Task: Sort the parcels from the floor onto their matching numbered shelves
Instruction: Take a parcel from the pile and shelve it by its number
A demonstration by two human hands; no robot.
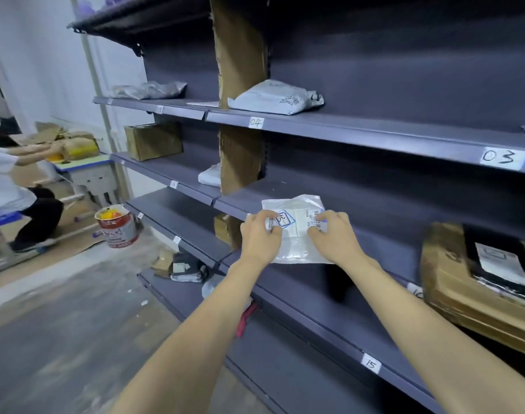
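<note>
A flat white plastic parcel (294, 234) with a label and a hand-drawn number in a blue box is held in front of the dark grey shelving (374, 135). My left hand (259, 237) grips its left side and my right hand (334, 237) grips its right side, thumbs on top. The parcel hovers at the front edge of a middle shelf. Paper tags on the shelf edges read 04 (256, 122), 03 (502, 157) and 15 (371, 363). A tag at the right (416, 291) is partly hidden.
Other parcels lie on the shelves: a grey bag (276, 97) above tag 04, a brown box (153, 141), a large cardboard box (479, 282) at the right. A paint bucket (117, 225) stands on the floor. At the left a person (13, 186) crouches near a small table.
</note>
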